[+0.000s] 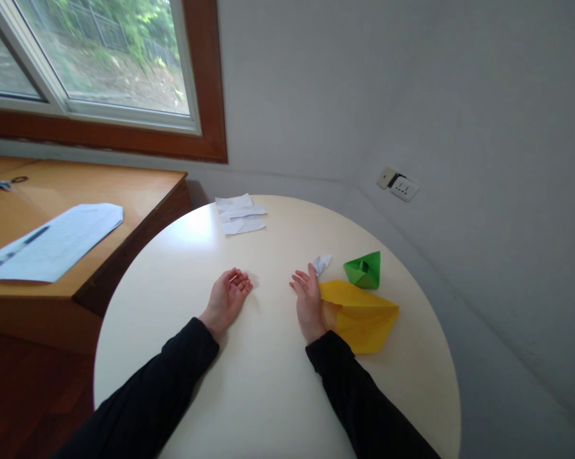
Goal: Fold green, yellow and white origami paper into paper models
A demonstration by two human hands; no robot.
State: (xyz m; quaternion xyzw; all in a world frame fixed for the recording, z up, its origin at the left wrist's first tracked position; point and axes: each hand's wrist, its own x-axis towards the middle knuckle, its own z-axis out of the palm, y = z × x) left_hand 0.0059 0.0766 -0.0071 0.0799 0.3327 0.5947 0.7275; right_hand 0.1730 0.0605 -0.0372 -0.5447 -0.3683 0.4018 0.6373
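Observation:
My left hand [227, 299] rests palm up on the round white table [263, 395], fingers loosely curled and apart, holding nothing. My right hand [309, 303] lies on its edge to the right, fingers spread and no object in it. Directly beside my right hand is a folded yellow paper [364, 325], partly hidden behind the hand. A small folded white paper [322, 263] sits just past the right fingertips. Farther right stands a green paper boat [364, 271].
White paper pieces [240, 215] lie at the table's far edge. On the wooden desk [139, 185] at left are paper sheets [77, 239], a pen [20, 247] and scissors [0, 185]. A wall with a socket [404, 188] borders the table's right side.

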